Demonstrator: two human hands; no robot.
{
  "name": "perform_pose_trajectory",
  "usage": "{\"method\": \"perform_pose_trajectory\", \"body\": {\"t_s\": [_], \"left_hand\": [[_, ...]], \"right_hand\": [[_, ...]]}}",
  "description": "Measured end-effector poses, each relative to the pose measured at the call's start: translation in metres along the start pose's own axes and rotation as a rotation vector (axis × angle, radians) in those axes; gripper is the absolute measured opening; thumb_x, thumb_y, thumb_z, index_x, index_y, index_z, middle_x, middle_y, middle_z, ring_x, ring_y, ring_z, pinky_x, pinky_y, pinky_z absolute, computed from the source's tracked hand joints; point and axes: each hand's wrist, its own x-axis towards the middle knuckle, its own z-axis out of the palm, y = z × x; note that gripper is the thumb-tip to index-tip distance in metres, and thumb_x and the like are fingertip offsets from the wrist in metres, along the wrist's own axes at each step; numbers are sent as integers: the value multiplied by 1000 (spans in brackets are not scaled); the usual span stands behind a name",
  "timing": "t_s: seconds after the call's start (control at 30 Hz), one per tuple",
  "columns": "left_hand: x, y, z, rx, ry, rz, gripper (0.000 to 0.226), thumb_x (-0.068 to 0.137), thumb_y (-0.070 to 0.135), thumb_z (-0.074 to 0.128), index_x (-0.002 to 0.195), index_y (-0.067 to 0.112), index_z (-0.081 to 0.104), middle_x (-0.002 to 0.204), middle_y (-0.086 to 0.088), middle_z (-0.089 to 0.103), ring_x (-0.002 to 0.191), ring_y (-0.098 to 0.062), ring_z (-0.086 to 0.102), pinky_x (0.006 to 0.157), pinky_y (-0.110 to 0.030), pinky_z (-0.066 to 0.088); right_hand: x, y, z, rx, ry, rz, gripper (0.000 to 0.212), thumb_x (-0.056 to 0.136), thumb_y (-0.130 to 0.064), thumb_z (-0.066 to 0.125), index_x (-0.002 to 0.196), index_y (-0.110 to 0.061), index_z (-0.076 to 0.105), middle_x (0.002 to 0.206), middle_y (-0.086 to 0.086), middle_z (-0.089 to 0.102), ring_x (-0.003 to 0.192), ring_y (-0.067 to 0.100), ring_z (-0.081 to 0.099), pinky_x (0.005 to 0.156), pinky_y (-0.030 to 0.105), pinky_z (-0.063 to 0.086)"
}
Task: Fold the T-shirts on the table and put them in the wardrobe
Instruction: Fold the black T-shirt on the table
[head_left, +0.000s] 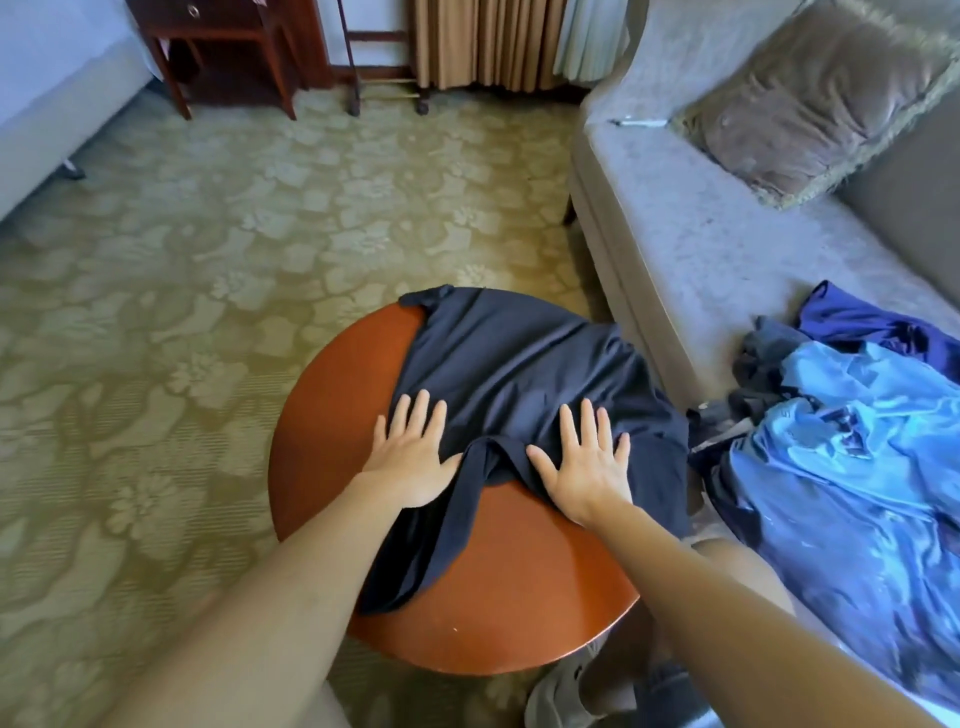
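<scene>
Pressing: the left hand (413, 452) and the right hand (584, 462) are laid flat on the navy T-shirt (509, 364), fingers straight and spread; nothing is gripped.
T-shirt: it is spread over the far right part of the round table (332, 415), bunched between the hands, with one part trailing toward the near edge.
Progress: judged early; the shirt appears to be at the smoothing stage, and no finished fold is seen.
Left: this shirt's folding, the heap (841, 467) crumpled on the sofa (675, 234) just right of the table, then storing; no wardrobe is shown.
Count: two hands, one table, one shirt on it, and at least three garments in the heap (light blue, deep blue, dark grey); the exact number cannot be told.
</scene>
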Motion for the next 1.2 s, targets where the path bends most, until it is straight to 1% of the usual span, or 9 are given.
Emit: {"method": "perform_pose_trajectory", "body": {"t_s": [0.43, 0.6, 0.7, 0.77, 0.83, 0.9, 1.0, 1.1, 1.2], "left_hand": [[-84, -63, 7, -73, -31, -356, 84, 90, 76, 10, 154, 27, -14, 162, -3, -19, 150, -26, -14, 120, -51, -5], [-108, -57, 11, -70, -54, -379, 87, 88, 78, 20, 155, 30, -11, 163, -7, -9, 150, -32, -9, 120, -50, -3], [-112, -38, 17, -99, -11, -310, 87, 89, 76, 27, 156, 30, -4, 163, -4, -11, 149, -29, -13, 120, -52, -2], [-113, -23, 25, -126, -3, -258, 88, 89, 75, 32, 156, 30, -4, 162, -3, -18, 148, -29, -17, 119, -54, -3], [-114, -11, 32, -135, -1, -237, 94, 85, 78, 37, 155, 31, -6, 161, -3, -21, 148, -31, -19, 118, -57, -3], [-114, -6, 31, -140, 3, -227, 105, 79, 81, 46, 155, 32, -7, 162, -5, -15, 148, -33, -16, 118, -59, -1], [-112, -7, 13, -64, -32, -221, 113, 68, 87, 50, 155, 29, 7, 159, -9, 6, 147, -35, 4, 117, -60, 5], [-99, -13, -5, -83, 44, -267, 100, 74, 89, 35, 148, 23, 32, 154, -11, 23, 141, -34, 21, 115, -55, 18], [-77, -17, -4, -75, 167, -221, 81, 88, 74, 35, 150, 22, 28, 158, -10, 16, 146, -32, 12, 116, -53, 20]], "right_hand": [[-53, 13, 6, 150, 96, -153, 89, 90, -70, 25, 156, -19, -4, 162, 0, -18, 149, 18, -17, 122, 47, -2], [-89, 30, 14, -85, 4, -269, 119, 61, -93, -13, 156, -23, 1, 162, 0, -18, 149, 20, -18, 120, 48, -4], [-104, 37, 6, -87, 3, -242, 125, 60, -92, -17, 150, -22, 33, 161, 2, 17, 150, 22, 8, 119, 51, 2], [-105, 34, -8, -72, 127, -183, 99, 79, -83, 0, 116, -18, 65, 129, 4, 54, 129, 27, 46, 117, 53, 13], [-95, 25, -23, -124, 165, -145, 65, 95, -65, 23, 94, -16, 67, 108, 4, 60, 110, 29, 56, 115, 52, 19], [-83, 12, -31, -126, 175, -165, 49, 98, -54, 38, 113, -14, 62, 125, 9, 54, 122, 31, 48, 112, 49, 24], [-63, -11, -32, -61, 27, -169, 67, 98, -56, 37, 151, -16, 27, 160, 11, 12, 147, 30, 9, 117, 50, 15], [-39, -26, -25, -70, -50, -176, 74, 98, -61, 29, 156, -20, 7, 163, 7, -9, 149, 27, -10, 119, 54, 5], [-24, -18, -14, -106, -33, -210, 72, 98, -62, 24, 156, -22, 8, 163, 4, -9, 149, 24, -12, 119, 53, 0]]}}
